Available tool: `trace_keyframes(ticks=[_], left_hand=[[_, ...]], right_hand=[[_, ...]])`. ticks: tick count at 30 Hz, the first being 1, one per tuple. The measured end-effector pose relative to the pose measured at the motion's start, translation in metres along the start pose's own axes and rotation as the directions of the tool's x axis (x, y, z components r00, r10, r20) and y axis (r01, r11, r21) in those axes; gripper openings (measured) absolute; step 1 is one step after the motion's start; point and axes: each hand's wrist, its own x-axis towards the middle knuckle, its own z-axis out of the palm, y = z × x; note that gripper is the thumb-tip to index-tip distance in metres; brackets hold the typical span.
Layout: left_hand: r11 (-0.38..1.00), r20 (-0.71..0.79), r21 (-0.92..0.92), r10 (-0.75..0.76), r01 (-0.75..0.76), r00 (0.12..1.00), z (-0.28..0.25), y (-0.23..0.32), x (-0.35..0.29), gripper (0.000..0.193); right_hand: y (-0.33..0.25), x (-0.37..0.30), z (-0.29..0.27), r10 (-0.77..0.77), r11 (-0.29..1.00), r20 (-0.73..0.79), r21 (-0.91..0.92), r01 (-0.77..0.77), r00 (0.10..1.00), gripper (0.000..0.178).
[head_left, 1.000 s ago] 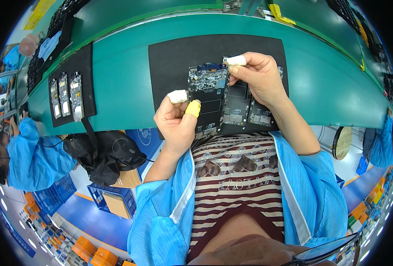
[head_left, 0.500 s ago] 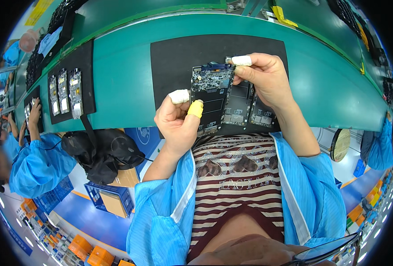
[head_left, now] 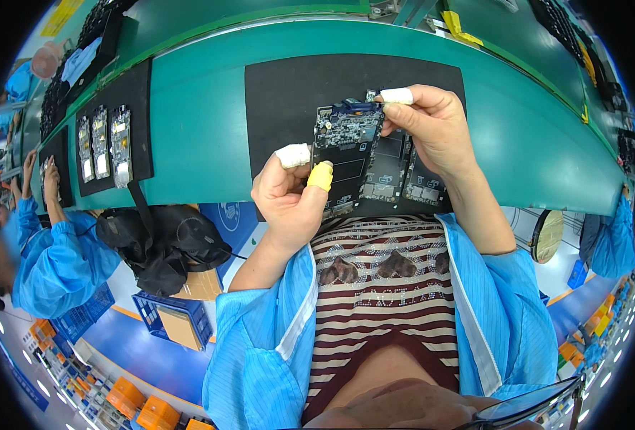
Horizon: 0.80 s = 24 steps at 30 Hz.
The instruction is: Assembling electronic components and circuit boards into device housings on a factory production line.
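Note:
My left hand (head_left: 292, 193) is closed around the left edge of a black circuit board (head_left: 346, 147), thumb on its face. White tape covers one fingertip, yellow tape the thumb. The board is held tilted above a black mat (head_left: 281, 93), with a dark blue part (head_left: 353, 107) along its top edge. At its upper right corner, my right hand (head_left: 425, 122) pinches thumb against a white-taped finger. A small silvery piece (head_left: 370, 94) shows at those fingertips; the rest of it is hidden. Two more boards lie on the mat, a middle board (head_left: 385, 168) and a right board (head_left: 423, 183).
On the left, several narrow boards (head_left: 121, 143) lie on another black mat (head_left: 140, 93) on the green table (head_left: 195, 129). A black bag (head_left: 167, 244) hangs at the table's front edge. Farther left, a co-worker in blue (head_left: 63, 258) handles something on a dark mat.
The held board and both my hands have shifted slightly right, and the board is tilted a little more. The co-worker's hands at far left have moved.

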Motion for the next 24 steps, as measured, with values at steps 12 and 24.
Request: trace_keyframes(ticks=[12, 24], left_hand=[[1.000, -0.004, -0.007, 0.025, -0.025, 1.000, 0.001, 0.001, 0.000, 0.020], [1.000, -0.011, -0.003, 0.019, -0.019, 1.000, 0.003, -0.003, -0.003, 0.020]], right_hand=[[0.002, -0.003, 0.008, -0.033, 0.999, -0.065, 0.002, 0.033, 0.997, 0.015], [0.024, -0.002, 0.023, -0.158, 0.985, -0.167, 0.043, 0.167, 0.973, 0.007]])
